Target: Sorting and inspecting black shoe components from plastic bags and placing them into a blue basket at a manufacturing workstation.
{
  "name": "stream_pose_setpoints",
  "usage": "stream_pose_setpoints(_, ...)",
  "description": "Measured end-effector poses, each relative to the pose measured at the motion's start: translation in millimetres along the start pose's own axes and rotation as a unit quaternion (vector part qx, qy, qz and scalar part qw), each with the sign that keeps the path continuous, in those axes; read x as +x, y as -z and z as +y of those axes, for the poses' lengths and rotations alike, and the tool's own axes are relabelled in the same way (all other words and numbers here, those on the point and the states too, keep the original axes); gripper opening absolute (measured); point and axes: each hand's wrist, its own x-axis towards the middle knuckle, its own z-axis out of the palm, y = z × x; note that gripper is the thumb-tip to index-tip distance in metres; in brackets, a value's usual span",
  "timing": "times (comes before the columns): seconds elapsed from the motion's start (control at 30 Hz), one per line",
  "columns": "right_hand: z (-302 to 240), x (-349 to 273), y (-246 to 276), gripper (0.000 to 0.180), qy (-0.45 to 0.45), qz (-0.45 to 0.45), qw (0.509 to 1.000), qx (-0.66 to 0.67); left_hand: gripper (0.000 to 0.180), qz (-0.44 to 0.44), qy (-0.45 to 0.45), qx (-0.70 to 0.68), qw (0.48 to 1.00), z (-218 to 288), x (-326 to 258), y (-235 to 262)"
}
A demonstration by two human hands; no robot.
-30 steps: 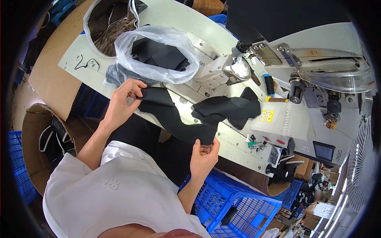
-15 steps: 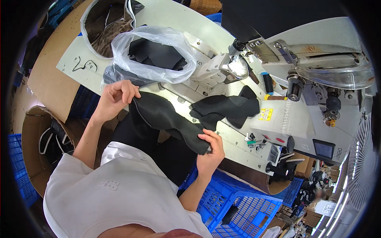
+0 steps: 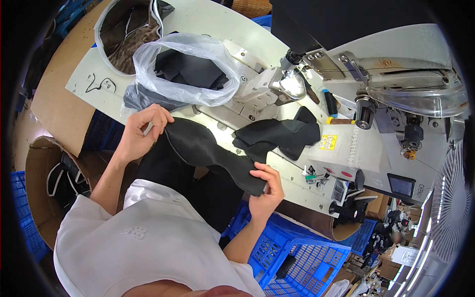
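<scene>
A long black fabric piece (image 3: 208, 149) with a wavy edge is stretched between my two hands, just over the near edge of the sewing machine table. Its upper left end is pinched by my left hand (image 3: 147, 129). My right hand (image 3: 267, 189) grips the lower right end, thumb beneath and fingers on top. More black fabric pieces (image 3: 277, 136) lie overlapped on the table by the sewing machine (image 3: 356, 148). Further back, a clear plastic bag (image 3: 190, 94) stands with its mouth wide, holding dark fabric pieces.
Behind the bag is a round container (image 3: 106, 49) with brown fluffy material. A cardboard box (image 3: 42, 198) stands at my left, and a blue plastic basket (image 3: 307, 252) at my lower right. A lit lamp (image 3: 293, 86) shines over the table. Small tools (image 3: 312, 177) lie at its near right.
My right hand has moved slightly right and down with its end of the fabric, which is drawn a little straighter. Both hands keep their hold.
</scene>
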Motion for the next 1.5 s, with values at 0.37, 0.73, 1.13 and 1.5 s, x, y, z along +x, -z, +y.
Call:
stream_pose_setpoints(0.37, -5.1, 62.5, 48.2, 0.036, -0.090, 0.214, 0.919, 0.317, 0.023, -0.010, 0.277, -0.273, 0.921, 29.4, 17.8, -79.8)
stream_pose_setpoints(0.73, 17.0, 48.0, 27.8, 0.068, -0.005, 0.025, 0.986, -0.168, 0.047, -0.135, -0.009, 0.232, 0.963, 20.1, 10.6, -75.3)
stream_pose_setpoints(1.13, 37.6, 75.3, -2.9, 0.034, 0.019, 0.005, 0.961, -0.274, 0.052, -0.204, -0.071, 0.303, 0.928, 11.2, 6.8, -78.4)
stream_pose_setpoints(1.5, 19.7, 79.6, 59.8, 0.053, -0.110, 0.406, 0.905, 0.059, 0.048, -0.174, -0.078, 0.276, 0.942, 12.2, 22.8, -102.6)
